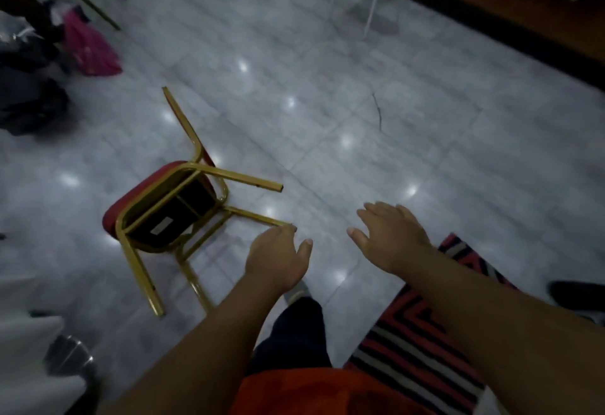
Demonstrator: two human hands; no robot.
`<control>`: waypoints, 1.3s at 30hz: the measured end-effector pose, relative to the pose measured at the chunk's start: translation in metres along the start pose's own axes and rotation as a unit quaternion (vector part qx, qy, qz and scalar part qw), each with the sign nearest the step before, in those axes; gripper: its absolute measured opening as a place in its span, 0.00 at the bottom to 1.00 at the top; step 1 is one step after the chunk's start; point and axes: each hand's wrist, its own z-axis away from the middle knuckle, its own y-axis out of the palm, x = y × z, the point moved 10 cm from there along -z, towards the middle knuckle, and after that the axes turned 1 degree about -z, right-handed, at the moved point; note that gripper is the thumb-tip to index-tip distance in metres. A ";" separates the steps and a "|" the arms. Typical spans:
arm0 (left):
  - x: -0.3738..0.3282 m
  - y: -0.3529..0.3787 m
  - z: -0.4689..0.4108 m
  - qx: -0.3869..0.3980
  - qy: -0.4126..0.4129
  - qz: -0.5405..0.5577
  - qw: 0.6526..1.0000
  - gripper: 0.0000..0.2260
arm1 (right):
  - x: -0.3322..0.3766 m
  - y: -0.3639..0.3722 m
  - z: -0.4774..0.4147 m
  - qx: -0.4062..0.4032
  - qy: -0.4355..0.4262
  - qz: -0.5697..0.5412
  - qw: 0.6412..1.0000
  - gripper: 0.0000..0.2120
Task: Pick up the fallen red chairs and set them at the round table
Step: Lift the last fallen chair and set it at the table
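Toppled on the grey floor (327, 103) at near left — a red chair (163, 208), gold legs pointing toward the camera. Just right of it, left hand (278, 259) curled loosely over the tip of one leg, contact unclear. Farther right, right hand (389, 237) spread and empty above the floor — beside a striped rug (415, 342).
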 end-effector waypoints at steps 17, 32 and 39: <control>-0.052 -0.163 -0.377 -0.036 -0.057 -0.022 0.998 0.24 | -0.025 -0.185 -0.381 0.012 -0.060 0.038 0.997 0.31; 0.043 -0.299 -0.506 -0.174 -0.324 0.167 0.915 0.26 | 0.155 -0.297 -0.640 0.047 -0.355 0.193 0.914 0.32; 0.169 -0.344 -0.536 -0.175 -0.388 0.174 0.888 0.24 | 0.302 -0.296 -0.706 0.076 -0.421 0.203 0.881 0.31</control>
